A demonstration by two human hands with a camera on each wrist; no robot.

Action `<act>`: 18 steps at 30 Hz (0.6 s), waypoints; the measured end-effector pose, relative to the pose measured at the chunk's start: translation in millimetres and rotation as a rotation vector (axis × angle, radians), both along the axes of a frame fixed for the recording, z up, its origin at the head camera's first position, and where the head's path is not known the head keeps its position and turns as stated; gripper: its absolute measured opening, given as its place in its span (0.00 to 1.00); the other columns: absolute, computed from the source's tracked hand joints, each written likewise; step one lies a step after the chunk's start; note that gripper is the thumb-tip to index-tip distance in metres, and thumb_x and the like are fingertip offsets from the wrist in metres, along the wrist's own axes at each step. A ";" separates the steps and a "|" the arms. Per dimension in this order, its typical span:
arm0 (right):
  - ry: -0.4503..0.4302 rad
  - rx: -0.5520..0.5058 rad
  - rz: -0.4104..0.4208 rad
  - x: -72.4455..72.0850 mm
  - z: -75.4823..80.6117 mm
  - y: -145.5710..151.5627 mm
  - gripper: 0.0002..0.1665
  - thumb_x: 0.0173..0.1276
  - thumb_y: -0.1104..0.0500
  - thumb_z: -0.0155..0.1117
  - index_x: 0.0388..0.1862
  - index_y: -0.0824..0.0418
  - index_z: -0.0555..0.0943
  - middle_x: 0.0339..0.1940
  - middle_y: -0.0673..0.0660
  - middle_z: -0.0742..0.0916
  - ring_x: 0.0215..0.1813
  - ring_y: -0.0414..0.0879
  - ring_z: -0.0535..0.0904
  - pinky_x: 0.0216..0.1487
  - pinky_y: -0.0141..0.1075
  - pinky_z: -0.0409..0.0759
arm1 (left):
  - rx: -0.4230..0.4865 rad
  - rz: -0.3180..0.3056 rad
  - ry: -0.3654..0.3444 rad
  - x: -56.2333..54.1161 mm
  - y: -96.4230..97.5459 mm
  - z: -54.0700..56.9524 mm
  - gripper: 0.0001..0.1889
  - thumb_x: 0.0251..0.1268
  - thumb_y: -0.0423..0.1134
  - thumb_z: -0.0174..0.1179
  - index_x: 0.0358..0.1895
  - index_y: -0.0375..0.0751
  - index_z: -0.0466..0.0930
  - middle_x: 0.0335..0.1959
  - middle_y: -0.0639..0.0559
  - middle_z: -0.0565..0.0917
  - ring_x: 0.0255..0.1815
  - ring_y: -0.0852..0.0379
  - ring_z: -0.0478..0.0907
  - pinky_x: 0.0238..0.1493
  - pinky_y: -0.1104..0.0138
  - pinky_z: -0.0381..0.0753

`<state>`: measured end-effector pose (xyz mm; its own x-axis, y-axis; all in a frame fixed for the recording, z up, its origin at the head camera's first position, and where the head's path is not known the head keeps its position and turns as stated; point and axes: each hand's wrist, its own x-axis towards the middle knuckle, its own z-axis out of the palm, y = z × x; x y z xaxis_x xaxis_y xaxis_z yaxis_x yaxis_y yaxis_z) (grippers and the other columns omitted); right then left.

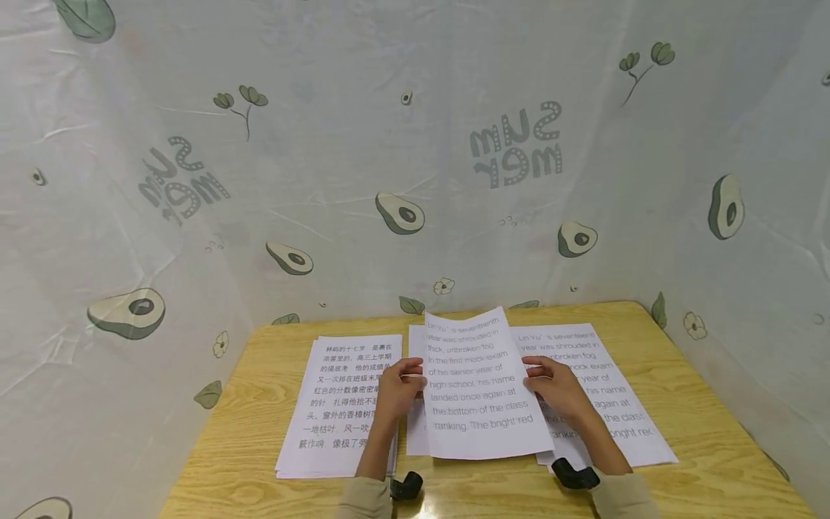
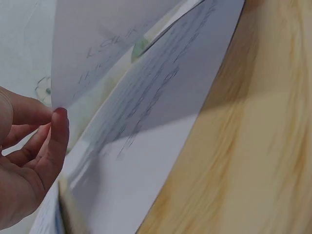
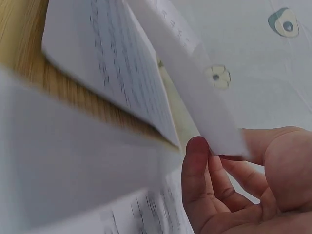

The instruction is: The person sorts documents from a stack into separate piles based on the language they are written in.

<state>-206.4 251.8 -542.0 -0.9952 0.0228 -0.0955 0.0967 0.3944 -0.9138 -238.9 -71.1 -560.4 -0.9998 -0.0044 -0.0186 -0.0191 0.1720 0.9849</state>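
Observation:
A white sheet of paper [image 1: 480,389] printed with large English text hangs above the table, raised and slightly bowed, between my two hands. My left hand [image 1: 397,389] pinches its left edge between thumb and fingers, which the left wrist view shows close up at the sheet's edge [image 2: 83,58]. On the opposite side my right hand [image 1: 554,386] pinches the right edge; in the right wrist view the sheet [image 3: 200,97] runs up from the fingertips. Beneath it lies a middle pile of paper [image 1: 417,436], mostly hidden by the raised sheet.
To the left is a pile of sheets [image 1: 331,404] with Chinese text, partly under my left forearm. A right-hand pile with English text [image 1: 622,396] lies under my right forearm. The wooden table [image 1: 720,468] meets a patterned white curtain [image 1: 337,166] at the back and sides.

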 end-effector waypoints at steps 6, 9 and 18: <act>0.012 0.049 -0.002 3.4 0.3 28.9 0.31 0.77 0.64 0.64 0.76 0.70 0.73 0.61 0.71 0.83 0.49 0.46 0.84 0.43 0.31 0.85 | 0.032 0.001 0.006 2.3 31.2 -0.1 0.21 0.64 0.26 0.67 0.60 0.38 0.88 0.49 0.43 0.88 0.38 0.59 0.85 0.37 0.66 0.90; 0.016 0.077 -0.002 4.5 -1.5 44.6 0.31 0.79 0.64 0.63 0.77 0.72 0.72 0.62 0.72 0.83 0.49 0.44 0.83 0.42 0.30 0.85 | 0.047 -0.001 0.014 3.9 47.1 -0.5 0.20 0.64 0.26 0.67 0.60 0.37 0.88 0.48 0.45 0.89 0.37 0.60 0.85 0.36 0.67 0.90; -0.009 0.142 -0.033 13.6 2.5 81.4 0.31 0.80 0.62 0.63 0.76 0.74 0.72 0.63 0.73 0.83 0.46 0.39 0.81 0.41 0.30 0.83 | 0.056 -0.018 0.021 5.5 90.4 -4.6 0.20 0.63 0.25 0.67 0.59 0.37 0.88 0.45 0.48 0.88 0.35 0.62 0.84 0.33 0.69 0.89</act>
